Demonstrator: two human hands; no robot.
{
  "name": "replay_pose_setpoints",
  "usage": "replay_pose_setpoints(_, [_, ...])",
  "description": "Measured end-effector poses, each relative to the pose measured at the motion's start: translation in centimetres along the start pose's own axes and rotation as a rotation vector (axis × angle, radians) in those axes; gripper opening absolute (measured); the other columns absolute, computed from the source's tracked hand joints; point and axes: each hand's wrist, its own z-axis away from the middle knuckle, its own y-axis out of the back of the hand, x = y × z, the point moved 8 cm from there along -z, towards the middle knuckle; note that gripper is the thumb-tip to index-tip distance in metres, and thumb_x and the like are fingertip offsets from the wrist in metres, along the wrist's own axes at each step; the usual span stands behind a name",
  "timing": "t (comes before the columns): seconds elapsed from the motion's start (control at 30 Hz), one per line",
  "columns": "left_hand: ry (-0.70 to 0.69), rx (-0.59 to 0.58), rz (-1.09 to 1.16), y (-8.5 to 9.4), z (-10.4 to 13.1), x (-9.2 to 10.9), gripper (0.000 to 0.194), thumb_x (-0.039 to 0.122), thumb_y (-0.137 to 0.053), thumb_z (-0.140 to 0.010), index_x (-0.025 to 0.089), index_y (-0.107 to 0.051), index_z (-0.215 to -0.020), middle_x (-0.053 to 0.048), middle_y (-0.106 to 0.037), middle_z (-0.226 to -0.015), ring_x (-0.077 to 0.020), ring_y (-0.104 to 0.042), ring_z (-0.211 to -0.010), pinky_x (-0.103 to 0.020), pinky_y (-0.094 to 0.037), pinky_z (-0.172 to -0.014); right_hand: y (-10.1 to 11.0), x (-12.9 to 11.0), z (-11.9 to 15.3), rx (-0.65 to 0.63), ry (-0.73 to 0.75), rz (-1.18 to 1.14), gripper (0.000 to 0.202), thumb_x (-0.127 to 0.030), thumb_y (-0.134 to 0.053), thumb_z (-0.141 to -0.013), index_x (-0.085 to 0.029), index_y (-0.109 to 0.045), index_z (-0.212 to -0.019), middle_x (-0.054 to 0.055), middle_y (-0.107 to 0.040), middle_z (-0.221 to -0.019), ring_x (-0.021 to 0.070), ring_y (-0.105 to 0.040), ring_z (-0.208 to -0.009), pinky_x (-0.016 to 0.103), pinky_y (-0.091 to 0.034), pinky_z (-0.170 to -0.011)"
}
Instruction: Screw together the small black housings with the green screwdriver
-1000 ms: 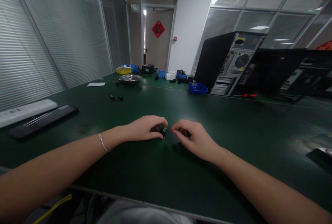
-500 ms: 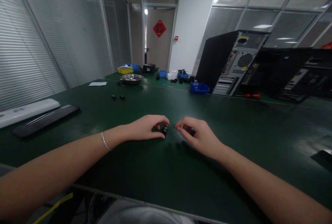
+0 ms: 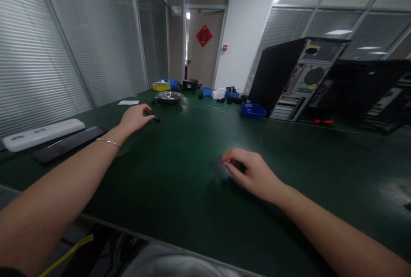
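Observation:
My left hand (image 3: 135, 118) reaches over the left part of the green table (image 3: 180, 153), thumb and fingers around a small dark piece with green on it. Just right of its fingertips lies another small dark piece (image 3: 157, 119). Over the middle of the table, my right hand (image 3: 247, 168) is pinched, with the tip of a small dark item (image 3: 221, 157) showing at its fingertips. Something dark also shows inside the curled fingers; what it is cannot be made out.
At the left lie a black keyboard (image 3: 69, 144) and a long white object (image 3: 45, 133). Farther back are a round metal dish (image 3: 169, 97), a yellow tray (image 3: 161, 86) and a blue bin (image 3: 253, 110). A computer case (image 3: 297, 80) stands at the right.
My left hand has moved from the middle, beside my right hand, to the small pieces at the far left, with its small dark piece. My right hand remains pinched. The view has shifted slightly.

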Motion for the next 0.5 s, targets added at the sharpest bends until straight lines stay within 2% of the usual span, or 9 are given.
replay_pose_setpoints(0.1, [0.155,-0.009,-0.116,-0.3,-0.5,-4.3,0.033,0.038,-0.065,-0.083,0.017,-0.063,-0.108,-0.012,-0.067,-0.107,-0.0315,-0.061,-0.101,-0.040,-0.048,-0.082,-0.1,0.1,0.0,-0.010,-0.001,-0.001,0.015,-0.018,-0.053,-0.091,-0.020,-0.065,-0.100,0.005,-0.067,-0.090,0.0167,-0.061,-0.077,0.029,-0.048,-0.071])
replay_pose_setpoints(0.2, [0.238,-0.065,-0.204,-1.3,-0.4,-6.2,0.034,0.039,-0.062,-0.090,0.015,-0.060,-0.114,-0.011,-0.063,-0.114,-0.0269,-0.060,-0.103,-0.044,-0.049,-0.087,-0.2,0.1,-0.1,-0.022,-0.003,-0.001,0.015,-0.017,-0.052,-0.092,-0.020,-0.065,-0.099,0.005,-0.067,-0.090,0.0168,-0.061,-0.078,0.029,-0.048,-0.071])
replay_pose_setpoints(0.37, [0.272,-0.095,-0.313,-2.3,-0.5,-6.1,0.035,0.035,-0.058,-0.094,0.015,-0.056,-0.122,-0.011,-0.058,-0.123,-0.0264,-0.059,-0.108,-0.049,-0.049,-0.091,-0.3,0.1,0.0,-0.038,-0.015,0.011,0.014,-0.018,-0.053,-0.091,-0.020,-0.065,-0.098,0.004,-0.066,-0.089,0.0161,-0.061,-0.076,0.028,-0.048,-0.069])
replay_pose_setpoints(0.5, [0.139,-0.036,-0.355,-2.5,-0.8,-3.8,0.039,0.034,-0.058,-0.094,0.016,-0.052,-0.128,-0.012,-0.053,-0.130,-0.0286,-0.055,-0.114,-0.051,-0.047,-0.095,-0.1,0.7,-0.1,-0.012,-0.060,0.043,0.014,-0.019,-0.053,-0.092,-0.020,-0.065,-0.099,0.005,-0.067,-0.091,0.0172,-0.061,-0.078,0.030,-0.048,-0.070])
